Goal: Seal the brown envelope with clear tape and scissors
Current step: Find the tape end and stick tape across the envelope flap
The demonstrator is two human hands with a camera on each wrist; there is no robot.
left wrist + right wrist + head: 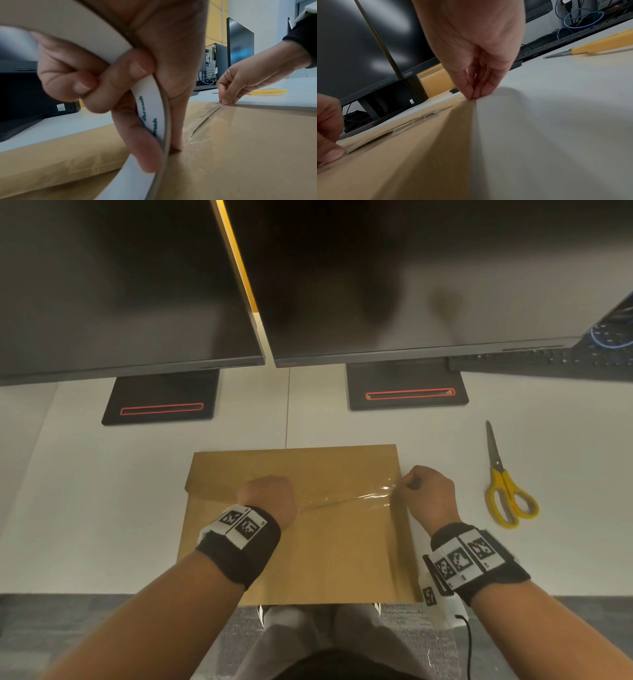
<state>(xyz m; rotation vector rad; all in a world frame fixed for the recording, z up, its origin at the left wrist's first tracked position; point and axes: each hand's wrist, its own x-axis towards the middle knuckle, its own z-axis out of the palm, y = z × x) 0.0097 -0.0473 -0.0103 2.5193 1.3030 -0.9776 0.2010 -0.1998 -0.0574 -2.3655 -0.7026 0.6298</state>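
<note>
A brown envelope (325, 546) lies flat on the white desk, its flap folded down. My left hand (269, 498) grips the tape roll (149, 105), fingers curled through its white core, and stands it on the envelope's middle. A strip of clear tape (352, 496) runs from the roll along the flap edge to the right. My right hand (424, 494) pinches the strip's free end at the envelope's right edge (471, 98). The tape roll is hidden under my left hand in the head view. Yellow-handled scissors (505, 484) lie on the desk right of the envelope, untouched.
Two dark monitors (376, 285) on black stands (406, 386) rise just behind the envelope. A keyboard (548, 364) sits at the back right. The desk's front edge (85, 594) runs below the envelope, which overhangs it slightly.
</note>
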